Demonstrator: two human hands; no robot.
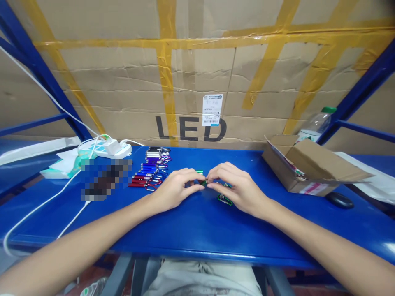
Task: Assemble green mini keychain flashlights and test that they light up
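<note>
My left hand (182, 187) and my right hand (236, 185) meet over the middle of the blue table, both closed in a pinch. Between the fingertips is a green keychain flashlight (205, 182), mostly covered by the fingers. A green carabiner clip (225, 200) shows below my right palm. Just behind the hands, another green tube (199, 172) is partly in view. To the left of my left hand lies a column of keychain flashlights (149, 168) with clips, grouped as black, silver, purple, blue and red.
An open cardboard box (308, 168) stands at the right, with a black mouse (339, 200) in front and a plastic bottle (319, 123) behind. At the left are a white power strip (115, 151), a tissue pack (63, 166), cables and a blurred-out dark object (106, 180).
</note>
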